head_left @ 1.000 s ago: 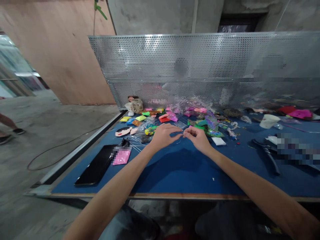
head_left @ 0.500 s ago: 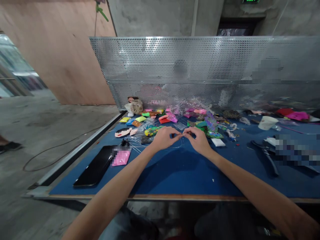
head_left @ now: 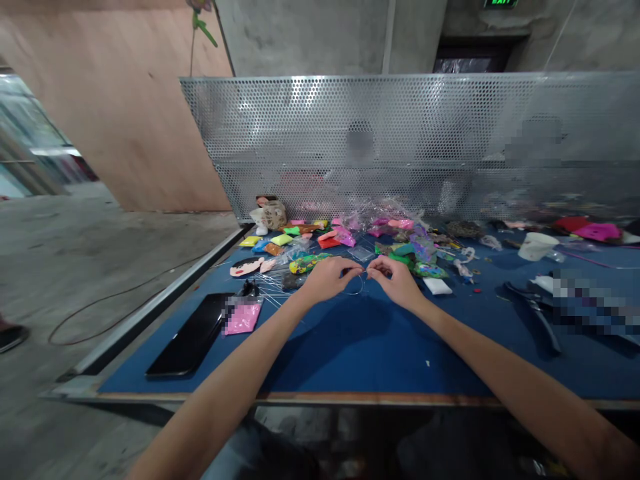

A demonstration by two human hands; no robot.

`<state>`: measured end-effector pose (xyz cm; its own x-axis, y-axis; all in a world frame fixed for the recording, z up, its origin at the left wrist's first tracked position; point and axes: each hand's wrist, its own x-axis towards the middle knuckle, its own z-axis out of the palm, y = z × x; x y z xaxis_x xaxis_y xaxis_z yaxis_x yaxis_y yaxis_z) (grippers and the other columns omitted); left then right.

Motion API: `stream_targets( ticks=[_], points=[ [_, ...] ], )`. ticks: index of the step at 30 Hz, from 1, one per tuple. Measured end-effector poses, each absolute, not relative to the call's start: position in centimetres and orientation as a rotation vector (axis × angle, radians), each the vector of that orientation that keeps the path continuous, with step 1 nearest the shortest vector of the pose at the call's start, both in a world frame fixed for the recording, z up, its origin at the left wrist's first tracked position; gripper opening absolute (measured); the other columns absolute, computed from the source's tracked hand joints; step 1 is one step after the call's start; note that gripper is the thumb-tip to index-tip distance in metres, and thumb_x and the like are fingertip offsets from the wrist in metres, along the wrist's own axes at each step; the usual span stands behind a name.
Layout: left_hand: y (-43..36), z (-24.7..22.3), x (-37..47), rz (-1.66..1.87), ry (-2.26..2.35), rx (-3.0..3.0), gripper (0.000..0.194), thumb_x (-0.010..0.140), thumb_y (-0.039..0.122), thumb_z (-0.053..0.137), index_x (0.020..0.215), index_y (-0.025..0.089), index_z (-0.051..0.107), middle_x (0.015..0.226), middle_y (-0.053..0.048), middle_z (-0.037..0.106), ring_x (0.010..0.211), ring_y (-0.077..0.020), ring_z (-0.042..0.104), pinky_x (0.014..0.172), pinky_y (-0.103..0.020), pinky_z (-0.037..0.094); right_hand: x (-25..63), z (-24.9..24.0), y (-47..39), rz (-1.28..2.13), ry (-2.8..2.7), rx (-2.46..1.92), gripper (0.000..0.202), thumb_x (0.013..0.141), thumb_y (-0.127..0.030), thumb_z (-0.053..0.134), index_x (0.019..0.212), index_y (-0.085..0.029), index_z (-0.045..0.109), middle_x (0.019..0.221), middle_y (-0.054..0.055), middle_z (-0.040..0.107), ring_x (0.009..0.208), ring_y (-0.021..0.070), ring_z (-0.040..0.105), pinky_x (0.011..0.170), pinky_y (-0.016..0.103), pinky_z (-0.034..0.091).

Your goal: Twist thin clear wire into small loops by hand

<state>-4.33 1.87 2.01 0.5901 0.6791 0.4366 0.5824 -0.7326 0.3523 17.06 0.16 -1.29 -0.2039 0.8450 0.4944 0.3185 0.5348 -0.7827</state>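
Observation:
Above the blue tabletop [head_left: 345,353], my left hand [head_left: 327,277] and my right hand [head_left: 395,280] meet almost fingertip to fingertip. Each has thumb and fingers pinched together. A thin pale wire [head_left: 362,285] curves in a loop below the fingertips, and both hands pinch it; its ends are hidden by the fingers. Behind my left hand lie a yellow-green patterned packet [head_left: 306,264] and a bundle of thin straight wires [head_left: 270,287]. A small white packet [head_left: 437,286] rests to the right of my right hand.
A black phone-like slab [head_left: 193,337] and a pink packet [head_left: 243,316] lie at left. Colourful clay packets [head_left: 345,235] crowd the back below a perforated metal screen [head_left: 320,127]. On the right are pliers [head_left: 535,317] and a white cup [head_left: 537,246]. A person's shoe [head_left: 13,338] shows far left.
My fingertips have shifted slightly, with the right fingers a little more spread around the wire. At far left the person's foot has moved further left.

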Motion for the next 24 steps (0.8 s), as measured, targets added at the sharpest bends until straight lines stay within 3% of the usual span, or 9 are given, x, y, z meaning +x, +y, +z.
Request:
stream_targets(
  ticks=[5, 11, 18, 21, 24],
  points=[
    [1.9, 2.2, -4.6, 0.844, 0.976, 2.548, 0.023, 0.100, 0.035, 0.054, 0.100, 0.021, 0.073, 0.092, 0.000, 0.076, 0.080, -0.0146, 0.067, 0.073, -0.025, 0.045, 17.4, -1.4, 0.4, 0.709, -1.838, -0.964, 0.022, 0.088, -0.037, 0.065, 0.098, -0.020, 0.075, 0.089, 0.006, 0.077, 0.079, 0.0215, 0.071, 0.072, 0.033, 0.053],
    [1.7, 2.3, -4.4, 0.975, 0.888, 2.348, 0.026, 0.099, 0.041, 0.055, 0.106, 0.019, 0.067, 0.089, -0.003, 0.076, 0.078, -0.0153, 0.067, 0.075, -0.026, 0.049, 17.4, -1.2, 0.4, 0.736, -1.812, -0.997, 0.021, 0.085, -0.040, 0.071, 0.086, -0.021, 0.079, 0.086, 0.006, 0.078, 0.077, 0.0216, 0.069, 0.072, 0.034, 0.051],
    [2.7, 2.4, -4.9, 1.126, 0.650, 1.633, 0.058, 0.101, 0.063, 0.033, 0.108, 0.015, 0.063, 0.097, -0.011, 0.076, 0.076, -0.0177, 0.069, 0.077, -0.032, 0.055, 17.4, -1.5, 0.5, 1.443, -1.291, -0.750, 0.025, 0.077, -0.042, 0.082, 0.087, -0.020, 0.076, 0.079, 0.003, 0.072, 0.073, 0.0142, 0.063, 0.073, 0.028, 0.050],
    [1.9, 2.5, -4.6, 1.074, 0.670, 1.900, 0.045, 0.098, 0.056, 0.051, 0.093, 0.015, 0.068, 0.086, -0.009, 0.075, 0.067, -0.0144, 0.065, 0.068, -0.027, 0.053, 17.5, -1.5, 0.5, 1.588, -1.134, -0.624, 0.025, 0.076, -0.039, 0.085, 0.087, -0.019, 0.076, 0.076, 0.001, 0.068, 0.072, 0.0126, 0.061, 0.075, 0.028, 0.050],
    [0.7, 2.2, -3.8, 0.988, 0.653, 2.195, 0.032, 0.094, 0.046, 0.063, 0.104, 0.017, 0.072, 0.081, -0.005, 0.075, 0.065, -0.0127, 0.065, 0.064, -0.024, 0.050, 17.6, -1.6, 0.6, 1.616, -1.041, -0.587, 0.024, 0.076, -0.036, 0.085, 0.089, -0.018, 0.076, 0.076, 0.000, 0.066, 0.075, 0.0125, 0.061, 0.077, 0.028, 0.051]
  ],
)
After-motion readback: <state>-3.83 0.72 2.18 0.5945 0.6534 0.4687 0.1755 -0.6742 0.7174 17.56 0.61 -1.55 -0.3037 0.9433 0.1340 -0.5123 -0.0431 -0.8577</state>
